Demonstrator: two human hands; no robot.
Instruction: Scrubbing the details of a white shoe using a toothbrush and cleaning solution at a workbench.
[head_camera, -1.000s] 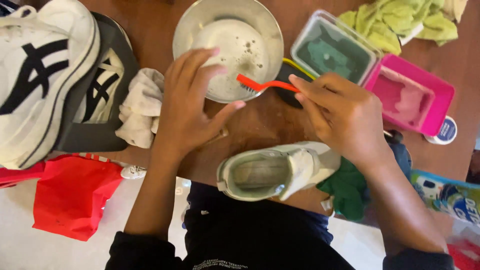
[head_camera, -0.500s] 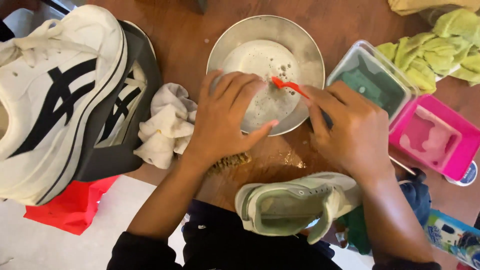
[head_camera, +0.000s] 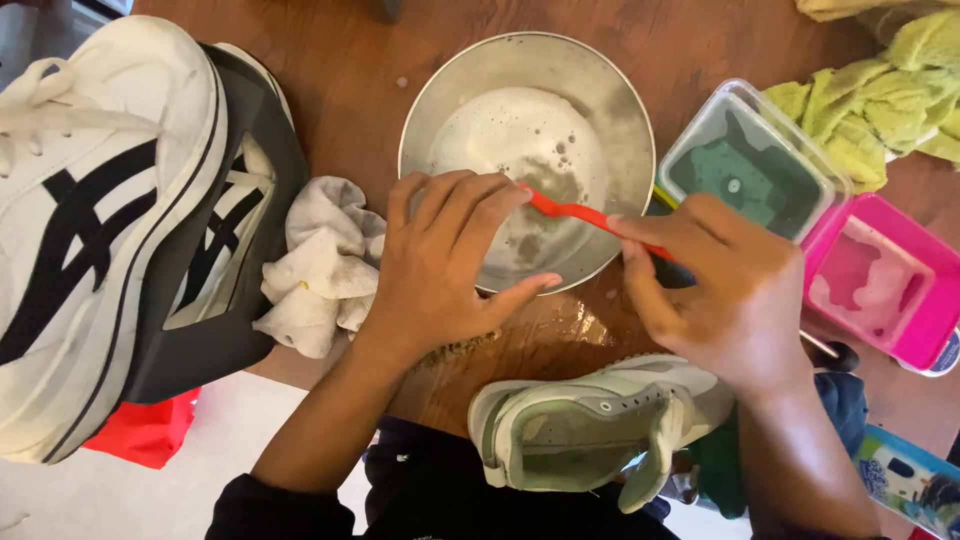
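A round steel bowl (head_camera: 527, 150) with a dull, scuffed wall stands near the middle of the brown wooden worktop (head_camera: 340, 80), holding cloudy, foamy water with a few bubbles on top. The left hand (head_camera: 440, 265) lies over the bowl's near rim, fingers spread and lightly curled, the thumb stretched along the rim; it grips nothing that can be made out. The right hand (head_camera: 715, 285) pinches the slim red plastic handle of a toothbrush (head_camera: 580, 212) between thumb and fingers. The handle slants up towards the left hand's fingertips, and the brush head is hidden behind them.

Just beside the left hand, towards the worktop's left edge, lies a crumpled, soft white cloth (head_camera: 320, 265) with grubby marks. Touching it is a big white sneaker (head_camera: 90, 220) with black stripes and a thick sole, resting on a dark grey shoe box lid (head_camera: 235, 330). At the near edge, below the right hand, a pale green sneaker (head_camera: 590, 430) lies with its opening facing up, showing a padded lining. A wet smear (head_camera: 560, 335) glistens on the wood between it and the bowl.

To the right stand a clear plastic tub (head_camera: 750, 160) with a dark green inside and a bright pink tub (head_camera: 880, 280) touching it. A fluffy yellow-green towel (head_camera: 880, 110) is bunched at the far right corner.
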